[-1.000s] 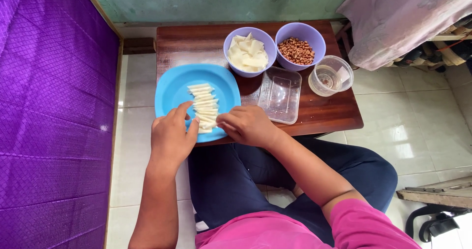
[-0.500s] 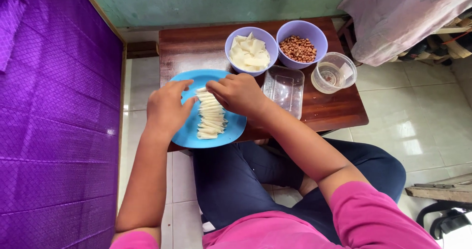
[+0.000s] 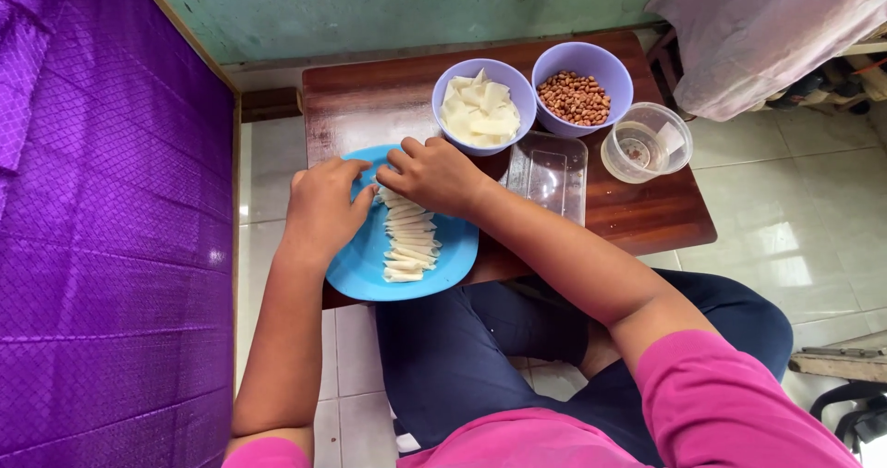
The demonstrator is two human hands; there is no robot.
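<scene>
Hands at a row of pastry rolls on a blue plate

The left hand (image 3: 321, 211) rests open on the blue plate (image 3: 370, 269); the right hand (image 3: 434, 174) pinches the top of the pastry rolls (image 3: 411, 242) lying between them.

Both my forearms reach forward toward twelve o'clock. My left hand (image 3: 321, 211) lies palm down, fingers curled and pointing to about one o'clock. My right hand (image 3: 434, 174) sits just beside it at two o'clock, knuckles up, fingertips bent down and pinched together.
</scene>
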